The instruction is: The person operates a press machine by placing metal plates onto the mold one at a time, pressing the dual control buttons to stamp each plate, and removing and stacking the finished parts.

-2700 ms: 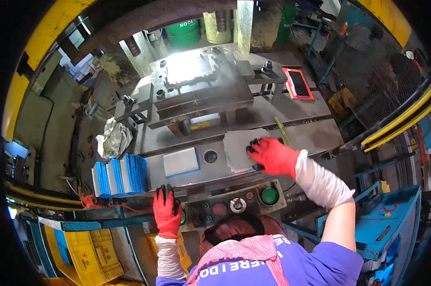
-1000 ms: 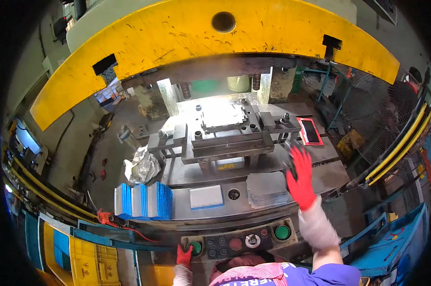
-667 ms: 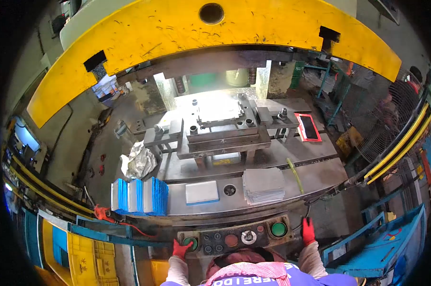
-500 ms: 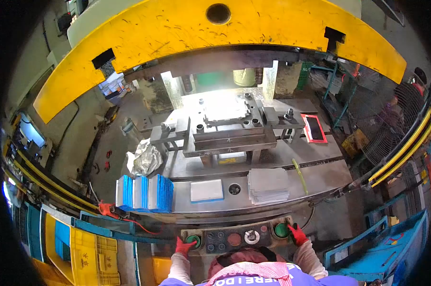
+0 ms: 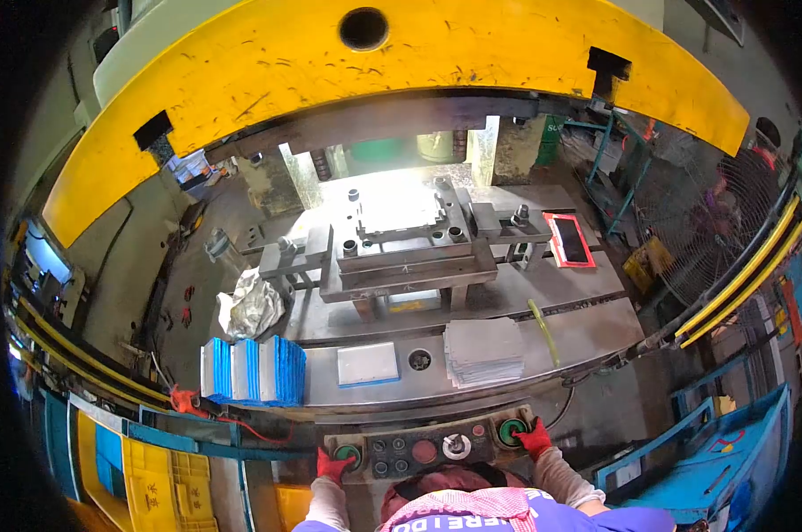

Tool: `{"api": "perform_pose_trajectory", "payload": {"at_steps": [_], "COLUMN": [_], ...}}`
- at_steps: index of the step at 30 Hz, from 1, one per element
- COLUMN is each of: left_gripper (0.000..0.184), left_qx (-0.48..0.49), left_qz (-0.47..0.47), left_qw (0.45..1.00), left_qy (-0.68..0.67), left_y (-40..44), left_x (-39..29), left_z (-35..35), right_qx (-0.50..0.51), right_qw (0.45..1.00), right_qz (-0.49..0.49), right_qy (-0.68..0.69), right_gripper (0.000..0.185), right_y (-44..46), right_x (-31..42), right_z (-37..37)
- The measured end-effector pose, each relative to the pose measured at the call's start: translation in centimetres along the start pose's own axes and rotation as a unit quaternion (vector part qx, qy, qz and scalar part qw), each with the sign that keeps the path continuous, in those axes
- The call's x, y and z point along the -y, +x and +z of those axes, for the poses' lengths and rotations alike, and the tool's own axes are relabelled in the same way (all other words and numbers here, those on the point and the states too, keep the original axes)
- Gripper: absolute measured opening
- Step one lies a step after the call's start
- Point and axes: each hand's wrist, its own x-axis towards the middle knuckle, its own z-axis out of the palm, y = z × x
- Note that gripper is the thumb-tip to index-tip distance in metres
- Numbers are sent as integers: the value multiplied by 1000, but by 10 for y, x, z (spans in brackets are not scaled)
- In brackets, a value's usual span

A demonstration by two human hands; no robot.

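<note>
My left hand (image 5: 332, 465), in a red glove, lies at the left green button (image 5: 348, 456) of the control panel (image 5: 385, 480), fingers apart and holding nothing. At the panel's other end, my right hand (image 5: 534, 440) rests by the right green button (image 5: 512, 432), also gloved, its fingers spread and empty. Beyond the panel, a stack of grey sheets (image 5: 484, 349) lies on the press bed, right of a flat blue-edged piece (image 5: 368, 363). Blue-edged stacks (image 5: 253, 371) stand at the left. Further back, the metal die (image 5: 410, 257) sits under bright light.
The yellow press beam (image 5: 401, 53) spans the top. A phone on a red sheet (image 5: 570, 240), a green strip (image 5: 543, 332) and a crumpled silvery bag (image 5: 251, 304) lie about the die. Yellow crates (image 5: 166, 488) stand lower left, a blue cart (image 5: 720, 470) lower right. A person is behind the fan.
My right hand has left the sheet stack, passed the bed's right side and come down to the right green button. My left hand has moved onto the left button. The view now takes in the yellow beam.
</note>
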Motion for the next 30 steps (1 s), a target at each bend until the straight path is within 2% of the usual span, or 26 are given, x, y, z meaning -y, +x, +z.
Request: {"api": "perform_pose_trajectory", "payload": {"at_steps": [2,5,13,15,21,23,24,28,30], "left_gripper": [140,140,143,144,146,145,144,139,137], "left_qx": [-4,1,-9,-7,4,5,0,-10,-7], "left_qz": [-4,-3,3,-4,-26,-33,-12,47,39], "left_qw": [1000,998,1000,1000,1000,999,1000,996,997], "left_qy": [6,-63,-12,-4,-1,11,-4,-70,-67], "left_y": [-12,10,29,29,19,-14,-4,50,42], "left_x": [-17,19,38,37,21,-24,-13,55,51], "left_z": [-2,8,10,9,3,-6,-4,14,11], "right_qx": [6,13,10,10,22,35,42,10,-2], "right_qw": [1000,999,999,999,999,998,998,998,1000], "right_qz": [4,19,10,21,29,42,48,33,12], "right_qy": [-10,-30,-41,-45,16,-7,-18,-43,-25], "right_gripper": [113,113,116,116,115,115,115,111,109], "right_y": [0,-4,12,4,2,-18,-25,-13,-3], "right_x": [0,9,-19,-4,-4,43,57,35,13], "right_z": [-1,-6,7,1,3,-18,-24,-12,-1]}}
